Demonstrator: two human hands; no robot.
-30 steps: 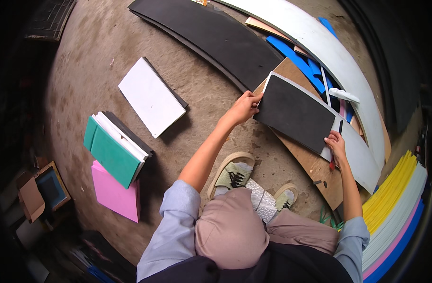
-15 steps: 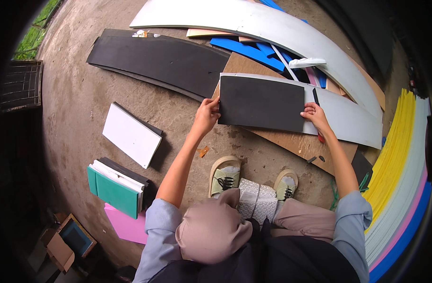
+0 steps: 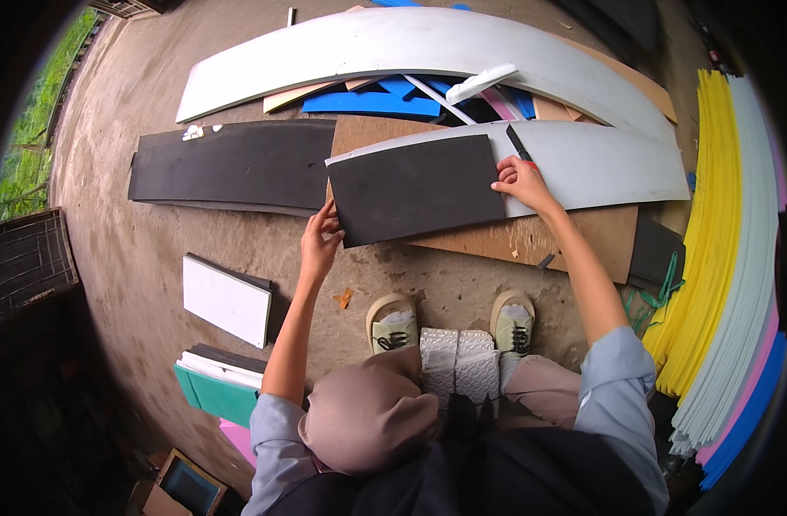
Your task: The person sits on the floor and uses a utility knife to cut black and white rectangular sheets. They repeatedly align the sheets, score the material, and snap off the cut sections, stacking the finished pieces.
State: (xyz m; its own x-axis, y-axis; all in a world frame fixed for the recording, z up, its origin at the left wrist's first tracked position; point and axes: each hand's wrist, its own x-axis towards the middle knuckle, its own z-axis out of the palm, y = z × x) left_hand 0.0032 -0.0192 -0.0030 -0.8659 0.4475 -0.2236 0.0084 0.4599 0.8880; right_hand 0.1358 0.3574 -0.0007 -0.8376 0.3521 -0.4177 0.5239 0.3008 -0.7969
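A rectangular black foam sheet (image 3: 415, 191) lies over the left part of a long white sheet (image 3: 608, 163), slightly tilted. My left hand (image 3: 322, 239) pinches its left edge near the lower corner. At the right edge, my right hand (image 3: 524, 184) grips the sheet between thumb and fingers. That same hand also carries a utility knife (image 3: 517, 144), its black end pointing up and away and a bit of red showing beside the fingers. Under the white sheet lies a brown wooden board (image 3: 587, 243), partly covered.
Long black sheets (image 3: 230, 168) lie to the left. Beyond are a curved white sheet (image 3: 350, 43) and blue offcuts (image 3: 372, 104). At left sit a white rectangular piece (image 3: 226, 298) and a green-topped stack (image 3: 217, 387). Yellow sheets (image 3: 703, 232) are piled at right.
The black foam sheet, held in both hands, has tilted, with its left end now nearer to me. The whole view has shifted and turned.
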